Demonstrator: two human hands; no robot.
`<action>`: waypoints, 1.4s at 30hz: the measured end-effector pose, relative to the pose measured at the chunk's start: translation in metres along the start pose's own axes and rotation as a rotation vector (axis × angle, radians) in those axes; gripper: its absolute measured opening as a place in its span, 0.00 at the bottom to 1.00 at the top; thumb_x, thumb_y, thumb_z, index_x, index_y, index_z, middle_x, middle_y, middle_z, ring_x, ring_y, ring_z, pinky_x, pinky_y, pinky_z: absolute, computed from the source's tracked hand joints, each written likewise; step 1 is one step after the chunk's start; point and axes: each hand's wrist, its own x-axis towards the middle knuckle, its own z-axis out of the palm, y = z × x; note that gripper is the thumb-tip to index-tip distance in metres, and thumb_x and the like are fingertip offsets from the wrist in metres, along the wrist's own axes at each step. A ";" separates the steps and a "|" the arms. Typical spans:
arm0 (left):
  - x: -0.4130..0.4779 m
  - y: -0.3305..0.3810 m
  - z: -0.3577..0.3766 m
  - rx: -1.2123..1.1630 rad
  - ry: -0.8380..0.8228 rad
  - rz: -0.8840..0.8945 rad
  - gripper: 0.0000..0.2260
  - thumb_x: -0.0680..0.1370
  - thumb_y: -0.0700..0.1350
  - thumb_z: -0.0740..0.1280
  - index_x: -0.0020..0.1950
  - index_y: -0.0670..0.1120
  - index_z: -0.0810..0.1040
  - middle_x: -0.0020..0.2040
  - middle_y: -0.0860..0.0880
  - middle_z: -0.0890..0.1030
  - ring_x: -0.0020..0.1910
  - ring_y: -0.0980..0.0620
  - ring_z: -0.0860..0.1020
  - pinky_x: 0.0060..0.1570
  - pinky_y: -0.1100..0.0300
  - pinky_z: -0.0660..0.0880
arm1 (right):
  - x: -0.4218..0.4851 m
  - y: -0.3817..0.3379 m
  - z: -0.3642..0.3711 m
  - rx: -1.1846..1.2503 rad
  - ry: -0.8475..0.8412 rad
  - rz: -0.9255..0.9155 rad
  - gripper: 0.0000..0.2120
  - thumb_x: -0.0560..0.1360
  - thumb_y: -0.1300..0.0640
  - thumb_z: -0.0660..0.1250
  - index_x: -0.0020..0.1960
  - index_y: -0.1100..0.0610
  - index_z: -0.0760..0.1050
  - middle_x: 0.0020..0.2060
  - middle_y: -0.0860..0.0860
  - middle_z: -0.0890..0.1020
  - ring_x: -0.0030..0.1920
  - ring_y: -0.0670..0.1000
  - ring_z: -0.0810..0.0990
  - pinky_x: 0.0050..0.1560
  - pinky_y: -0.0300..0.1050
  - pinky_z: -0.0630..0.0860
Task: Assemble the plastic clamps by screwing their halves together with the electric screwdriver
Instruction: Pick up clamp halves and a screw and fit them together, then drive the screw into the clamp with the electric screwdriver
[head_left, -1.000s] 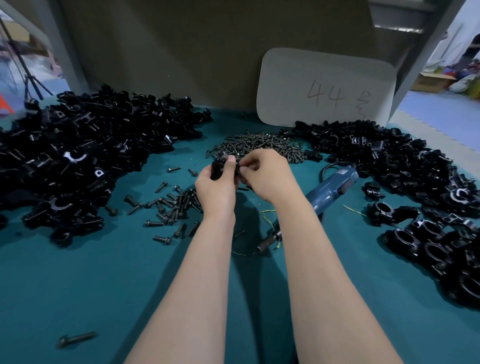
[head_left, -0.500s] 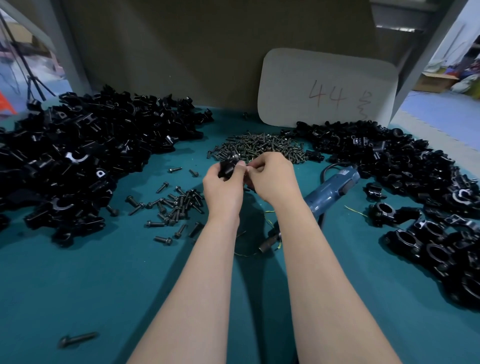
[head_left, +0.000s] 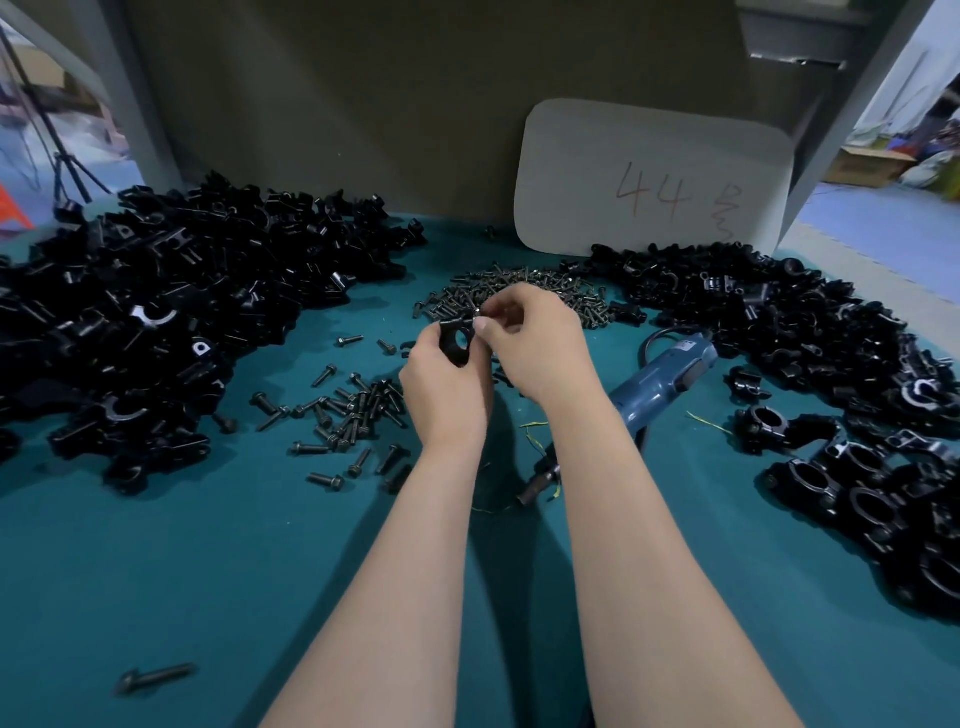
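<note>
Just behind the table's (head_left: 208, 571) middle, the left hand (head_left: 447, 384) grips a black clamp (head_left: 457, 340). Its fingers curl round the clamp from below, and the round bore faces the camera. The right hand (head_left: 540, 348) is closed too, thumb and fingertips pinching what looks like a small screw (head_left: 479, 314) against the clamp's top edge; it is too small to be sure of more.

A blue-grey screwdriver (head_left: 660, 379) lies flat on the teal top, just right of the right wrist. Its bit points toward the front edge and its cable curls at the rear. A label on its body is too blurred to read.

Against the back wall, right of centre, leans a pale card (head_left: 654, 176) handwritten "44", followed by a mark I cannot read.

Loose black halves (head_left: 156, 322) are heaped along the left edge up to the back left corner. A screw heap (head_left: 524, 288) sits near the back edge, just behind the hands, and more loose screws (head_left: 353, 410) lie scattered left of the left wrist. Black clamp parts, some with closed round bores (head_left: 857, 467), crowd the right edge. One lone bolt (head_left: 156, 678) lies near the front left corner
</note>
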 end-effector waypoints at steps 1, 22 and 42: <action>-0.001 -0.001 0.001 0.013 0.003 0.009 0.14 0.78 0.53 0.66 0.56 0.44 0.77 0.45 0.52 0.81 0.46 0.50 0.79 0.37 0.63 0.71 | -0.001 -0.001 0.001 0.004 0.001 -0.001 0.06 0.77 0.56 0.66 0.53 0.54 0.78 0.38 0.43 0.75 0.39 0.42 0.73 0.38 0.33 0.69; 0.004 0.000 -0.004 -0.220 -0.024 -0.113 0.04 0.77 0.49 0.68 0.46 0.49 0.78 0.42 0.50 0.82 0.46 0.48 0.82 0.51 0.53 0.79 | -0.005 0.018 -0.042 -0.216 0.227 0.300 0.21 0.78 0.40 0.60 0.62 0.55 0.72 0.61 0.56 0.71 0.56 0.58 0.75 0.52 0.48 0.70; 0.000 0.003 0.000 -0.409 -0.078 -0.223 0.07 0.78 0.46 0.69 0.40 0.53 0.74 0.35 0.55 0.79 0.43 0.48 0.83 0.53 0.49 0.80 | -0.028 0.059 -0.054 0.023 0.302 0.660 0.34 0.71 0.52 0.71 0.68 0.64 0.58 0.48 0.57 0.74 0.42 0.55 0.74 0.39 0.44 0.68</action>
